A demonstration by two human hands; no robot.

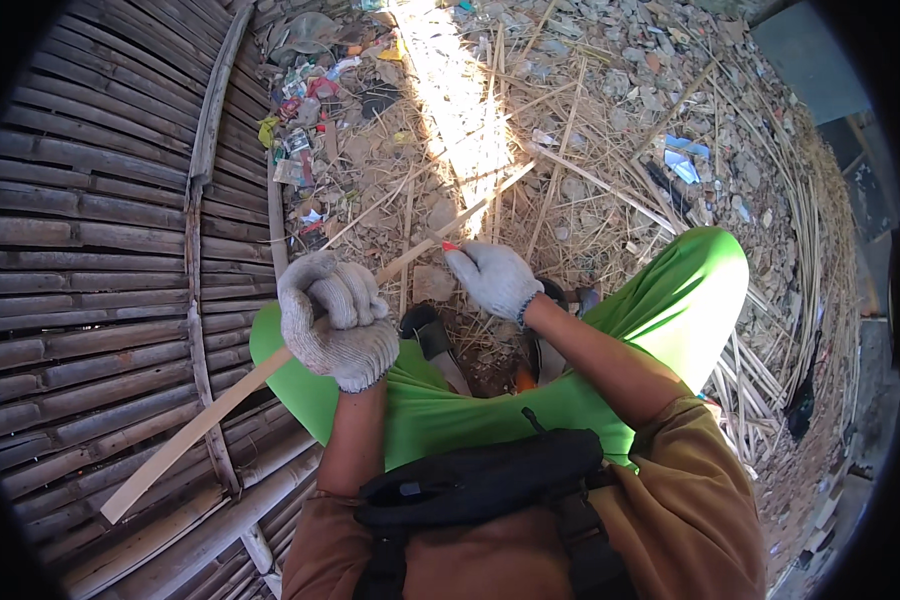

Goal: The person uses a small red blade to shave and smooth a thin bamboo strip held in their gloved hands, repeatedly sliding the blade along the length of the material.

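Note:
A long, pale, flat bamboo strip (200, 425) slants from the lower left up toward the middle of the ground. My left hand (338, 318), in a white knitted glove, is closed round it, with the fingers curled over. My right hand (497, 280), gloved the same way, is closed just right of the strip's far half. A small red-orange tip (450, 246) shows at its thumb and fingertips; what it belongs to is hidden. I cannot tell whether that tip touches the strip.
To the left stands a slatted bamboo wall or platform (90, 240). Split bamboo strips (570, 115), straw and rubble litter the ground ahead. Colourful scraps (310, 110) lie beside the slats. My green-trousered knees (685, 290) spread on both sides, with a black bag (480, 475) at my waist.

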